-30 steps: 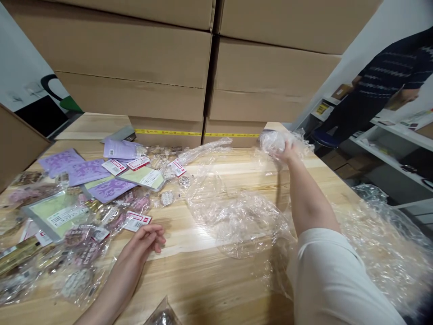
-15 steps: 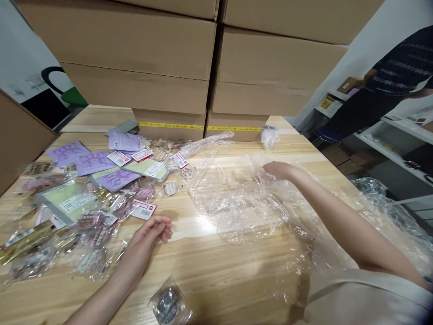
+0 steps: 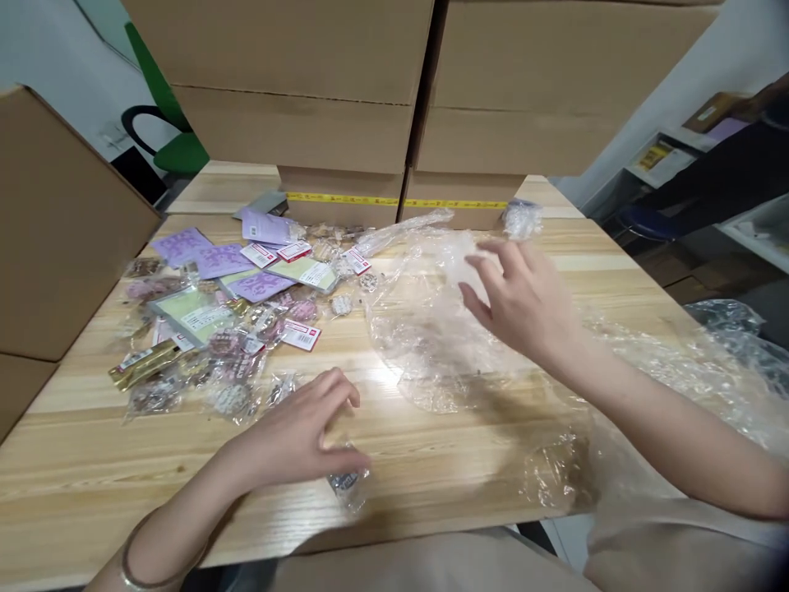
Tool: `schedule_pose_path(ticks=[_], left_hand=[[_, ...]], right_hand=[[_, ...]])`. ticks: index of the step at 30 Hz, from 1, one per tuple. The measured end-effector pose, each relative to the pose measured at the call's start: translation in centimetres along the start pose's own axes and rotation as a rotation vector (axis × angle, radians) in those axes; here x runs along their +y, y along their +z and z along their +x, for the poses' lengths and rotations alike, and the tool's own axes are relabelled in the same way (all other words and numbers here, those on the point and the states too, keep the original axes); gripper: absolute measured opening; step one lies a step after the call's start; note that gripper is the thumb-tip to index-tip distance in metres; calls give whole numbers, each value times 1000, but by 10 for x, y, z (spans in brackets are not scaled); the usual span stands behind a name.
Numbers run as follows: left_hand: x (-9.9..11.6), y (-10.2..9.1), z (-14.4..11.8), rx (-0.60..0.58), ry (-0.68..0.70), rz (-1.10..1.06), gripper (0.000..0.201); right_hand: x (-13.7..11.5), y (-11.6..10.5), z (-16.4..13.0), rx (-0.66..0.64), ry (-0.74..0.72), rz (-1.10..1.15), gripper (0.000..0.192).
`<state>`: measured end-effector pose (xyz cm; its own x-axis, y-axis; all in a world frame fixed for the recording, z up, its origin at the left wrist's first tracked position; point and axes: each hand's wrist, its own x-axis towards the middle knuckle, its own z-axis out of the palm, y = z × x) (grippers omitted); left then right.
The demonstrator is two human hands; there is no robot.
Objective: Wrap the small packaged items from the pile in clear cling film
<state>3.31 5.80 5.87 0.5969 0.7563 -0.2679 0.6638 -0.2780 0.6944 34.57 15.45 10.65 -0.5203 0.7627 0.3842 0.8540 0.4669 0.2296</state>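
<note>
A small clear packet (image 3: pixel 347 481) lies at the near edge of the wooden surface (image 3: pixel 431 469), pinned flat under the left hand (image 3: pixel 296 436), fingers loosely curled over it. The right hand (image 3: pixel 523 300) hovers open, fingers spread, above crumpled clear plastic wrap (image 3: pixel 431 345). Sorted packets (image 3: pixel 234 329) crowd the left; cardboard boxes (image 3: pixel 370 82) stand far.

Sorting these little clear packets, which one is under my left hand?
The small clear packet near the table's front edge, partly covered by your left hand; the others lie heaped farther left.
</note>
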Motion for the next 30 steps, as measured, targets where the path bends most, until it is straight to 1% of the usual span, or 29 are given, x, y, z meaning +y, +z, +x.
schedule_pose_path(ticks=[2,3,4,5,6,7,8,9,10,11,12,14,15,16,17,18,19,21,22,23,24,25,26,27,28,29,30], left_hand=[[2,5,-7,-103,12,97,59],[3,8,-9,-131,28,135,64],[3,13,-10,-144,46,168,64],[2,17,-10,-146,63,193,59],[2,22,-8,-141,75,209,49],[1,26,-6,-126,82,212,36],[-1,31,-3,-107,87,201,24],[-2,35,0,-84,92,174,17],[-4,39,3,-53,98,133,14],[-5,43,7,-14,107,80,14],[-7,46,11,37,122,26,16],[-9,50,17,178,146,-68,20],[-9,51,20,261,147,-116,23],[-8,50,22,333,143,-185,26],[-7,48,22,381,147,-297,31],[-6,46,23,405,167,-459,39],[-4,43,22,400,200,-656,48],[0,37,20,363,257,-1040,69],[1,35,19,368,255,-1180,76],[3,33,18,394,217,-1272,80],[4,32,18,439,149,-1325,78],[6,30,18,493,73,-1355,72],[7,29,18,547,6,-1378,64],[8,27,19,587,-49,-1396,56],[9,25,19,607,-87,-1412,49],[10,23,18,606,-105,-1428,44],[10,21,17,588,-106,-1441,42]], right_hand=[[-24,0,-14,-76,-219,146,32],[-36,4,-22,-133,-300,205,33],[-47,10,-29,-186,-341,235,38],[-57,18,-34,-229,-341,237,46],[-65,26,-38,-266,-313,218,53],[-70,34,-40,-303,-273,199,52],[-71,41,-40,-341,-232,193,43],[-70,45,-37,-373,-184,209,30],[-66,47,-32,-380,-121,248,22],[-61,47,-25,-353,-37,312,23],[-55,44,-18,-287,65,401,27],[-47,36,-6,-76,265,635,33],[-47,32,-3,37,336,754,35],[-50,27,-1,129,373,852,37],[-56,22,-1,186,367,913,37],[-65,18,-4,199,316,926,36],[-76,13,-8,173,220,896,34],[-99,5,-19,55,-72,772,33],[-110,1,-25,-12,-231,709,38],[-119,-3,-30,-71,-370,667,45],[-124,-6,-34,-119,-482,658,51],[-127,-9,-36,-151,-564,688,52],[-126,-11,-37,-168,-604,751,48],[-122,-13,-35,-158,-587,835,40],[-116,-13,-32,-110,-514,925,33],[-109,-13,-28,-44,-387,998,28],[-101,-11,-22,14,-219,1047,25]])
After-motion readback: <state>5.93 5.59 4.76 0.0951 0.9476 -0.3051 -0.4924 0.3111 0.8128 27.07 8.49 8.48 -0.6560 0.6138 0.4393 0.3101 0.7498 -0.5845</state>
